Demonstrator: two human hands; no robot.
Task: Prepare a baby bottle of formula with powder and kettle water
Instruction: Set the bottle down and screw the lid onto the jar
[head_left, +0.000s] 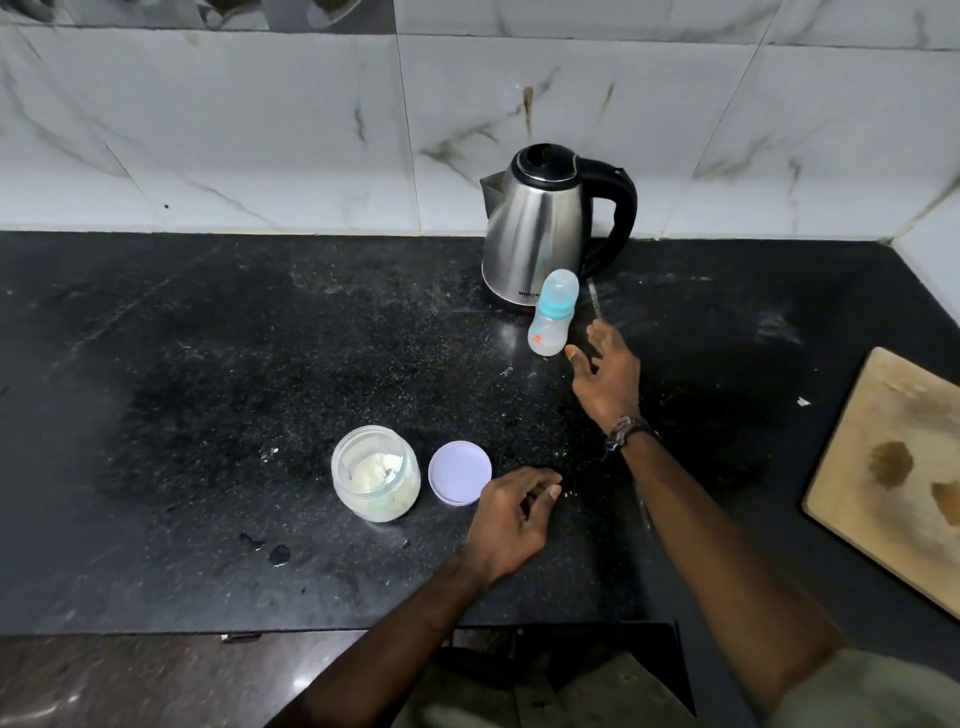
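Bottle upright, cap tilted right.

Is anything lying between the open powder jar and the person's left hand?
Yes. In the head view, the jar's lilac lid lies flat on the counter between the powder jar and the left hand, just by the fingers.

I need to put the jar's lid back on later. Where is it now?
The lid lies flat on the black counter just right of the open jar, beside the left hand.
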